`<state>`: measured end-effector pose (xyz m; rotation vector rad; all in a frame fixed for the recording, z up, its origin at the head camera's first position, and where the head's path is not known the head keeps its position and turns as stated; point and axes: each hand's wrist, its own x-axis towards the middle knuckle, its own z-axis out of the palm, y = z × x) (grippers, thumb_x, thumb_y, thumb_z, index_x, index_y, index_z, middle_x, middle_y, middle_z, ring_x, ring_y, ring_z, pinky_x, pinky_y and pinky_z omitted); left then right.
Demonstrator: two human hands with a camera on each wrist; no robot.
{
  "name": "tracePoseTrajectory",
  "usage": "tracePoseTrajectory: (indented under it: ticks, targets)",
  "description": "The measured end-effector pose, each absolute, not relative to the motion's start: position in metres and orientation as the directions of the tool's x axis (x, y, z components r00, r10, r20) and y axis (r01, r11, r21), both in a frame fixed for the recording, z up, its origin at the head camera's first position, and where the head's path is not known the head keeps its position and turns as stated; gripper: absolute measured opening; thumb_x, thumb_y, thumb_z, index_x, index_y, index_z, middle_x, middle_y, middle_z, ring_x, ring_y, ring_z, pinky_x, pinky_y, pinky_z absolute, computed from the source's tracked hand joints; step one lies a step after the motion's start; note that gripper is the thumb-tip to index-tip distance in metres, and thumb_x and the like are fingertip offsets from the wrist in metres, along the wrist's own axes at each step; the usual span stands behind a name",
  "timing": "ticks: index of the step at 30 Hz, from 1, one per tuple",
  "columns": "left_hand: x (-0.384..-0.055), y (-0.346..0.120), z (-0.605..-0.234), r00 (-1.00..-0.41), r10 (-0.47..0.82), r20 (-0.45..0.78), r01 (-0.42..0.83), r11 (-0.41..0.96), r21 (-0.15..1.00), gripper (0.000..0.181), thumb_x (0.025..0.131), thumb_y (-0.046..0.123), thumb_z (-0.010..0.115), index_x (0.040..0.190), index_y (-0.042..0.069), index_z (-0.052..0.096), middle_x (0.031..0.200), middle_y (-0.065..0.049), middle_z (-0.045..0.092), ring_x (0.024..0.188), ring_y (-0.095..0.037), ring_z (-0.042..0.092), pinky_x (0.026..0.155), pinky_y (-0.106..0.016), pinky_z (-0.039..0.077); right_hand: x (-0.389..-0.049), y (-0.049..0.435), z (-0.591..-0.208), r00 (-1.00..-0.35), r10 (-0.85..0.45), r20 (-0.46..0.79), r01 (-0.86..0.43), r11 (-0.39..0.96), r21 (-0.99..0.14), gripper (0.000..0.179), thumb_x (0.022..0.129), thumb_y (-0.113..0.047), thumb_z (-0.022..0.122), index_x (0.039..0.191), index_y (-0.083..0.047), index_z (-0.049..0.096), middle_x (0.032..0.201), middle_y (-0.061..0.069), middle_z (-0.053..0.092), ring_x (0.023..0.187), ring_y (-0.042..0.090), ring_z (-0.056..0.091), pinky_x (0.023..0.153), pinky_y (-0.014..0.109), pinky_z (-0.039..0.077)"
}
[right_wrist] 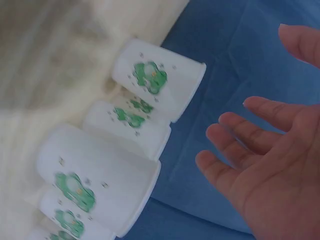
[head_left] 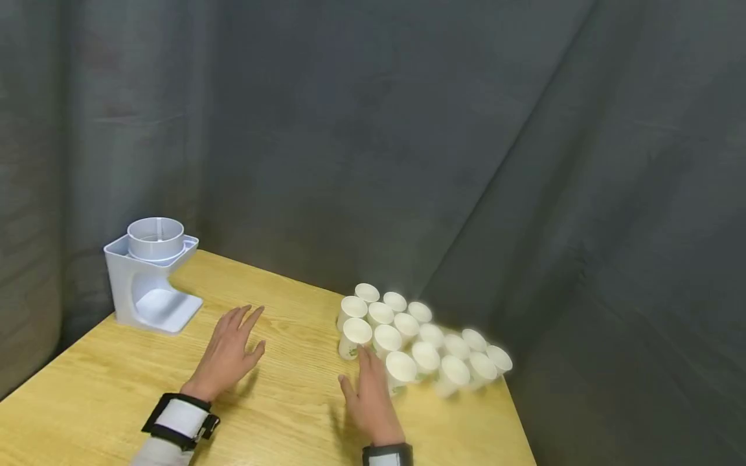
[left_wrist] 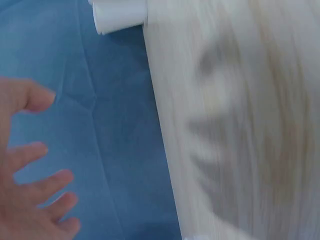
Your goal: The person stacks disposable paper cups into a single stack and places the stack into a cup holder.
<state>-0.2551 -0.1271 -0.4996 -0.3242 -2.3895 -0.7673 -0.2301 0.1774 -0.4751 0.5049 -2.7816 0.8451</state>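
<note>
My left hand [head_left: 224, 355] hovers over the wooden table with fingers spread, holding nothing. In the left wrist view its fingers [left_wrist: 47, 187] stand apart in the air. My right hand [head_left: 371, 401] is beside the near-left side of a group of white paper cups, its fingertips overlapping them in the head view. Relaxed, fairly straight fingers [right_wrist: 257, 137] show in the right wrist view, with nothing in them. The cups stand upright in rows; a front cup [head_left: 401, 367] is nearest the right hand. Green printed pictures mark the cup walls, as on this paper cup [right_wrist: 160, 77].
A white stand [head_left: 125, 285] with a round open holder [head_left: 156, 239] on top stands at the table's left back corner. Dark grey curtains [head_left: 373, 142] hang behind and to the right of the wooden table [head_left: 291, 401]. The cups reach near its right edge.
</note>
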Motion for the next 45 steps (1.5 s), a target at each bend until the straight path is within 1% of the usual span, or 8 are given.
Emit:
tracePoseTrajectory:
  ticks: [5,11,16,19,22,31,38,45]
  targets:
    - [-0.265,-0.153,-0.495,-0.667,-0.084,0.741,0.373,0.823,0.428,0.067,0.077,0.003,0.074,0.137,-0.012,0.049,0.130,-0.035,0.047,0.122,-0.053,0.041,0.100,-0.064,0.034,-0.238,0.188,-0.465,-0.901,-0.245,0.358,-0.399,0.792,-0.462,0.066,0.097,-0.021,0.067,0.151,0.005,0.038,0.153,0.029,0.038,0.142,0.045,0.036,0.113,0.060,0.034]
    - [-0.272,-0.196,-0.488,-0.578,-0.234,0.782,0.277,0.845,0.457,0.073,0.072,0.005,0.071,0.137,-0.016,0.043,0.134,-0.041,0.036,0.122,-0.058,0.034,0.097,-0.065,0.033,-0.253,0.203,-0.460,-0.879,-0.252,0.406,-0.418,0.816,-0.399,0.065,0.095,-0.017,0.069,0.149,0.004,0.041,0.150,0.030,0.040,0.138,0.046,0.040,0.111,0.060,0.038]
    - [-0.269,-0.231,-0.482,-0.524,-0.400,0.752,0.235,0.781,0.579,0.077,0.075,0.010,0.070,0.142,-0.011,0.037,0.145,-0.036,0.024,0.135,-0.055,0.022,0.108,-0.066,0.025,-0.269,0.206,-0.458,-0.858,-0.279,0.432,-0.453,0.808,-0.377,0.064,0.093,-0.013,0.070,0.148,0.004,0.042,0.148,0.033,0.042,0.137,0.048,0.040,0.110,0.062,0.038]
    - [-0.269,-0.250,-0.482,-0.483,-0.484,0.729,0.230,0.734,0.639,0.081,0.078,0.015,0.068,0.147,-0.005,0.030,0.149,-0.033,0.018,0.142,-0.048,0.014,0.117,-0.060,0.014,-0.281,0.202,-0.457,-0.857,-0.304,0.417,-0.471,0.791,-0.391,0.065,0.092,-0.013,0.071,0.148,0.004,0.042,0.149,0.034,0.040,0.139,0.050,0.038,0.110,0.063,0.037]
    - [-0.273,-0.264,-0.485,-0.459,-0.546,0.700,0.228,0.690,0.687,0.085,0.078,0.017,0.068,0.150,0.000,0.024,0.150,-0.032,0.017,0.143,-0.043,0.009,0.119,-0.053,0.008,-0.295,0.197,-0.459,-0.860,-0.330,0.390,-0.480,0.783,-0.395,0.067,0.091,-0.016,0.072,0.148,0.005,0.042,0.149,0.035,0.040,0.138,0.051,0.038,0.109,0.064,0.038]
    - [-0.289,-0.282,-0.496,-0.555,-0.713,0.428,0.137,0.430,0.893,0.092,0.083,0.007,0.070,0.155,0.004,0.012,0.154,-0.024,0.009,0.146,-0.037,0.005,0.123,-0.043,0.003,-0.332,0.179,-0.470,-0.905,-0.347,0.246,-0.423,0.793,-0.439,0.074,0.094,-0.023,0.070,0.149,0.011,0.035,0.152,0.035,0.031,0.143,0.049,0.028,0.115,0.058,0.034]
    - [-0.296,-0.290,-0.505,-0.565,-0.717,0.408,0.112,0.423,0.899,0.084,0.085,0.007,0.067,0.153,-0.002,0.020,0.151,-0.033,0.020,0.143,-0.045,0.015,0.121,-0.051,0.011,-0.343,0.170,-0.477,-0.900,-0.353,0.255,-0.430,0.810,-0.399,0.066,0.094,-0.022,0.067,0.146,0.010,0.040,0.145,0.035,0.038,0.139,0.049,0.034,0.115,0.057,0.034]
    - [-0.298,-0.299,-0.508,-0.667,-0.700,0.255,-0.017,0.357,0.934,0.070,0.099,0.015,0.054,0.156,-0.001,0.016,0.157,-0.034,0.025,0.148,-0.051,0.019,0.123,-0.058,0.011,-0.342,0.169,-0.477,-0.905,-0.340,0.257,-0.418,0.824,-0.381,0.060,0.096,-0.018,0.067,0.145,0.008,0.043,0.144,0.034,0.041,0.140,0.048,0.035,0.115,0.057,0.035]
